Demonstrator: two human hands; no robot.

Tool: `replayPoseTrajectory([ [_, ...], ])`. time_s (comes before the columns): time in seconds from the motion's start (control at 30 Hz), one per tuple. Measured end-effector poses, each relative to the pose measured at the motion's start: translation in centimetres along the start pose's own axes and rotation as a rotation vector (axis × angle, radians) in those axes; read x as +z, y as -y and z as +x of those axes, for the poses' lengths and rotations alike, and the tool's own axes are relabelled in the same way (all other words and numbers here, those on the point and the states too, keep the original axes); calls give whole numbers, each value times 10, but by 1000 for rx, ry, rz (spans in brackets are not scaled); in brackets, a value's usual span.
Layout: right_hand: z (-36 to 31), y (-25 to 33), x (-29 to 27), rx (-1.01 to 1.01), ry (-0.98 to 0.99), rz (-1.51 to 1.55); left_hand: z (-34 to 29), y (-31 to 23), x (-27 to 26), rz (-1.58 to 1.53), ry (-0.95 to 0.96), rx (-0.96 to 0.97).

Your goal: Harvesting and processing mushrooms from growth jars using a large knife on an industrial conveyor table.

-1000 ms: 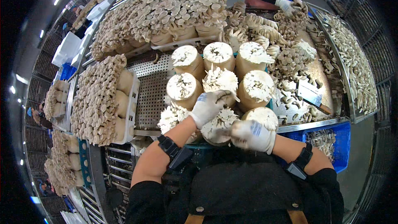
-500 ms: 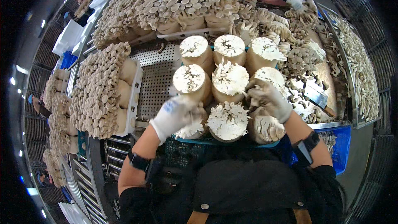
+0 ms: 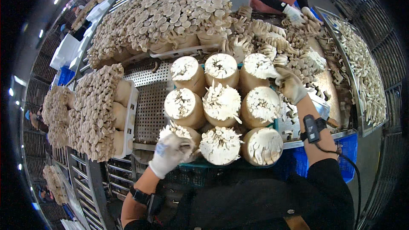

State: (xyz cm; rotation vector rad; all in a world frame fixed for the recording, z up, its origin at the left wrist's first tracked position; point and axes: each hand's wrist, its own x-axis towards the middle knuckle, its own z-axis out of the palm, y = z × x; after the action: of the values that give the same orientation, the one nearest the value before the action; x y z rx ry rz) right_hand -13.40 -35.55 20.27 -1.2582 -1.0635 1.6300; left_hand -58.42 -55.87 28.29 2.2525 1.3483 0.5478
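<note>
Your left hand (image 3: 169,152), in a white glove, is curled over the top of the front-left bottle (image 3: 181,134) in the crate (image 3: 238,162), fingers closed on its cut mushroom stubs. Your right hand (image 3: 291,84) is up at the crate's far right side, fingers bent and pressed against the rim of the back-right bottle (image 3: 259,70); whether it truly grips that bottle or only rests on it, I cannot tell.

The crate holds nine bottles in three rows and sits at the near edge of the perforated metal tabletop (image 3: 149,98), partly overhanging toward you. Each bottle stands roughly upright, long axis vertical, mouth and white stump facing up at you; the front row leans slightly your way.

Expect the bottles to be stiff-walled and fairly heavy, since they look packed with substrate, while the stump on top is soft and crumbly. Pulling on the stubs will likely tear them, so take hold around the neck or shoulder rather than the top. The smooth sides could slip in a damp glove. If you move the whole crate, take it by its rim on both sides, as the load looks heavy and already hangs off the edge.

To your left a white tray (image 3: 128,119) carries uncut clusters (image 3: 91,110) lying sideways. Loose mushrooms (image 3: 298,55) are heaped beyond your right hand, where another person's gloved hand (image 3: 294,15) works.
</note>
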Motion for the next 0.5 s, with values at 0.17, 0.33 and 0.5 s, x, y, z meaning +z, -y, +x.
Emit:
replayPoseTrajectory([
  [0.17,5,3,45,-216,-312,236,20,-12,-28,-729,-318,-676],
  [0.33,-115,54,28,-254,-154,114,101,-49,-4,-923,-157,-493],
  [0.5,-280,66,-88,-80,-417,-20,194,-217,106,-1116,641,-53],
])
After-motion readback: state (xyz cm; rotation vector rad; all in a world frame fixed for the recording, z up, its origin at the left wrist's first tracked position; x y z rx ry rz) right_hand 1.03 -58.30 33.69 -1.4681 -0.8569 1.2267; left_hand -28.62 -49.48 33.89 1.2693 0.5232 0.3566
